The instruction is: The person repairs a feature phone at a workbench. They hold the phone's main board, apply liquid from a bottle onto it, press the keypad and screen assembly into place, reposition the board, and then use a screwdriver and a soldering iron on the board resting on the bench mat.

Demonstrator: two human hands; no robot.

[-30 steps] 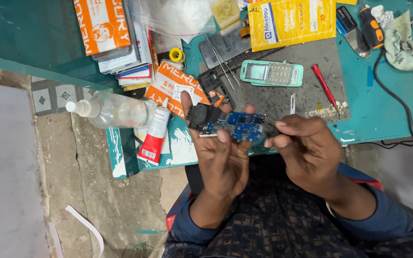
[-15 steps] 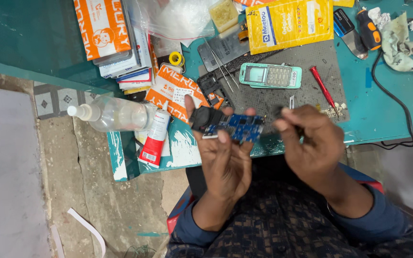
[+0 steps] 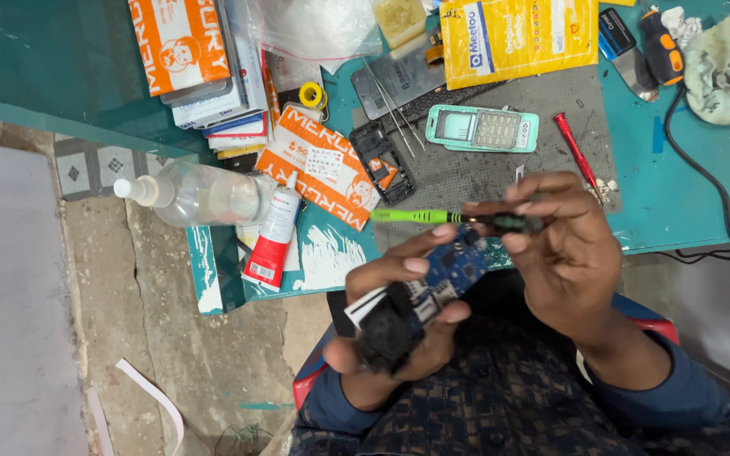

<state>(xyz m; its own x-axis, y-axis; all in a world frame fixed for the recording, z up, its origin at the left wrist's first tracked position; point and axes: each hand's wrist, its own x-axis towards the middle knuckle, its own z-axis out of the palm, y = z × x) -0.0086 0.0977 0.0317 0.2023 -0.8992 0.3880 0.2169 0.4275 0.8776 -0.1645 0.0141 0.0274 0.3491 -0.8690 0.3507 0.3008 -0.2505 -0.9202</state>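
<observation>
My left hand (image 3: 399, 317) cradles a small phone body with a blue circuit board (image 3: 454, 268) exposed on top, held over my lap just in front of the table edge. My right hand (image 3: 563, 249) pinches a green-handled screwdriver (image 3: 433, 217) that lies level, pointing left, just above the board. A mint-green phone front cover (image 3: 483, 128) and a black phone frame (image 3: 382, 160) lie on the grey work mat (image 3: 542, 173) beyond my hands.
A clear plastic bottle (image 3: 200, 196) and a red-and-white tube (image 3: 272, 241) lie at the table's left end. Orange packets (image 3: 179, 42), a yellow packet (image 3: 521, 34), a red tool (image 3: 574, 152), a black cable (image 3: 703, 186) and rags crowd the teal table.
Both hands have drawn back from the table toward my lap, the board has tilted, and the screwdriver in my right hand has come into view.
</observation>
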